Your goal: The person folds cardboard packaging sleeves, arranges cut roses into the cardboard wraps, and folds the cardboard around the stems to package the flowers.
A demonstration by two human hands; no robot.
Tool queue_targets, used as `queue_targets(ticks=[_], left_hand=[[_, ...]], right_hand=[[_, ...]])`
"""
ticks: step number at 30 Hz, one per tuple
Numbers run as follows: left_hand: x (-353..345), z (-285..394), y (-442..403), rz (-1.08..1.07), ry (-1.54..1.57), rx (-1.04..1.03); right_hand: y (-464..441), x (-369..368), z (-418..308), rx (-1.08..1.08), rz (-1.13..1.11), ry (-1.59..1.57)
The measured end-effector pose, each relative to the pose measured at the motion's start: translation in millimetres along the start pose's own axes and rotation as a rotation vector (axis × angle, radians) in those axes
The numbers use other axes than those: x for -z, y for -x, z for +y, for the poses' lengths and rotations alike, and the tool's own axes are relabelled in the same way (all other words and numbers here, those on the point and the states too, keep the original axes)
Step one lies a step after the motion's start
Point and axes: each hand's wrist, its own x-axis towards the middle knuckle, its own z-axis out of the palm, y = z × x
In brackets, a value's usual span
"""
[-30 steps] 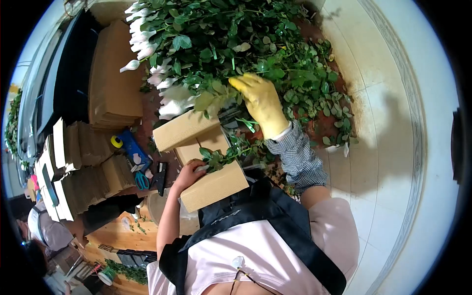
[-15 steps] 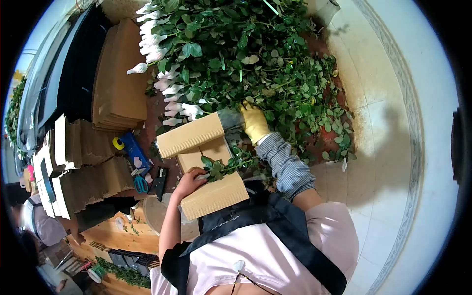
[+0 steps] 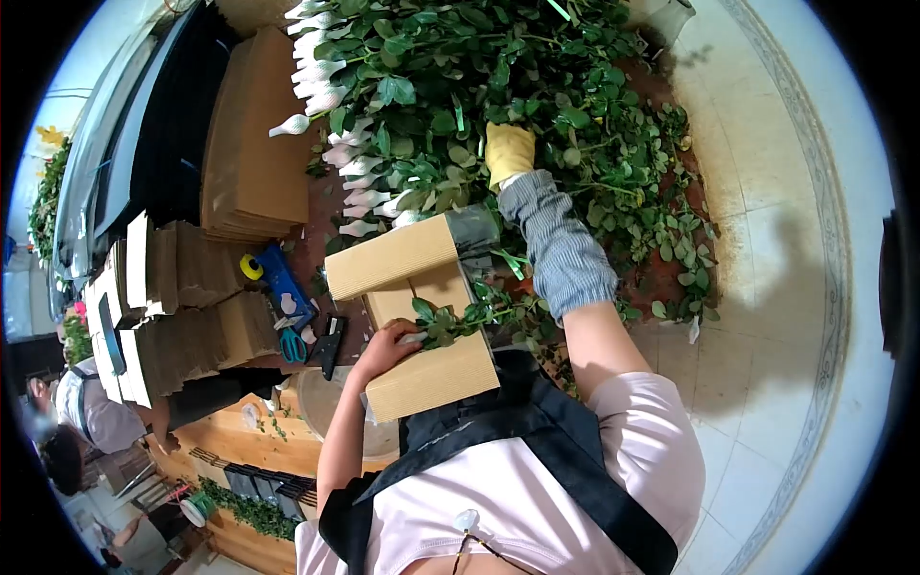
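Observation:
My left hand [image 3: 388, 347], bare, is closed around the head end of a leafy rose stem [image 3: 450, 324] lying in an opened corrugated cardboard wrapper [image 3: 393, 257]. A pale bit of the flower head shows by the fingers; the rest is hidden. One flap of the wrapper is folded up on the far side, another lies near my apron. My right hand [image 3: 510, 153], in a yellow glove with a grey knitted sleeve, reaches into the big pile of rose stems [image 3: 565, 115]. Its fingers are curled down, and what they grip is hidden among leaves. White netted flower heads [image 3: 321, 72] line the pile's left side.
To the left stand stacked cardboard sheets [image 3: 254, 134] and folded cardboard pieces [image 3: 192, 331]. Teal scissors [image 3: 292, 345], a black stapler-like tool [image 3: 333, 345] and a blue holder [image 3: 286, 278] lie by them. Another person [image 3: 101, 407] is at lower left; tiled floor [image 3: 767, 316] is at right.
My right hand has moved away from the wrapper's far flap, up and farther into the pile of stems. My left hand stays on the rose in the wrapper. The view has shifted slightly.

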Motion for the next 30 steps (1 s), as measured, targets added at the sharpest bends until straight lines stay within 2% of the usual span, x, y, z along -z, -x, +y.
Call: queue_targets(ticks=[1, 4, 6, 7, 11, 13, 14, 16, 18, 20, 22, 27, 28, 30], left_hand=[[0.8, -0.8, -0.3, -0.001, 0.002, 0.001], [-1.7, -3.6, -0.7, 0.009, -0.063, -0.036], [-0.8, -1.5, -0.6, 0.012, -0.047, 0.012], [0.9, 4.5, -0.1, 0.005, -0.038, 0.006], [1.7, 8.7, 0.5, 0.005, -0.048, 0.006], [0.1, 3.0, 0.9, 0.002, -0.05, -0.013], [-0.5, -0.5, -0.7, 0.011, -0.051, -0.034], [-0.9, -2.5, -1.3, -0.003, -0.047, -0.042], [0.0, -2.9, 0.1, -0.004, -0.023, -0.014], [0.4, -3.1, -0.7, 0.0, -0.018, 0.0], [-1.2, 0.1, 1.0, -0.001, -0.009, 0.019], [0.6, -1.3, 1.2, 0.011, -0.009, -0.005], [0.2, -0.7, 2.2, 0.024, 0.003, 0.002], [-0.3, -1.3, 1.9, 0.026, 0.042, 0.033]], right_hand=[[13.0, 30.8, -6.7, 0.004, -0.111, 0.041], [49.2, 21.7, -9.8, -0.02, -0.354, 0.051], [100.3, -19.5, -5.6, 0.003, -0.195, 0.078], [123.5, -50.7, -3.0, 0.024, 0.016, 0.166], [161.0, -27.1, -9.7, 0.033, 0.026, 0.197], [151.5, -16.8, -7.8, 0.012, -0.143, 0.125], [145.0, -8.8, -4.1, 0.016, -0.153, 0.05], [127.3, 4.5, -1.9, 0.013, -0.097, -0.021], [112.5, 28.0, -1.6, 0.036, 0.227, -0.011], [99.8, 75.5, -4.4, 0.002, 0.423, -0.099], [93.8, 87.5, -2.4, 0.048, 0.499, -0.077], [94.7, 120.4, 9.5, 0.043, 0.449, -0.041], [98.8, 127.3, 16.2, 0.054, 0.503, -0.135], [111.0, 127.8, 36.7, 0.208, 0.459, -0.561]])
